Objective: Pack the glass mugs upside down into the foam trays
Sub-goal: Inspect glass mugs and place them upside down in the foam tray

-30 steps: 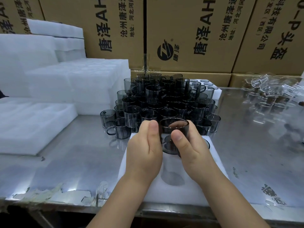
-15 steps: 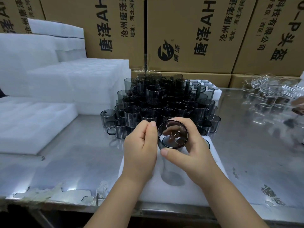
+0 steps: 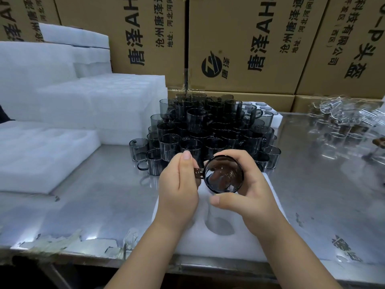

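Note:
A smoked glass mug (image 3: 224,174) is held above the white foam tray (image 3: 268,236), tipped so its round end faces me. My right hand (image 3: 245,190) wraps around the mug's body, thumb beneath it. My left hand (image 3: 179,184) pinches the mug's handle on its left side. An empty round pocket (image 3: 218,225) shows in the tray below the mug. Behind my hands stands a stacked pile of several smoked mugs (image 3: 210,130).
Stacks of white foam trays (image 3: 100,105) fill the left of the steel table (image 3: 100,197). Clear glassware (image 3: 345,124) sits at the far right. Cardboard boxes (image 3: 239,42) wall the back. The table's front edge runs just below the tray.
The mug has been tilted and turned in my hands; its round end now faces me and its handle shows at the left, pinched by my left hand.

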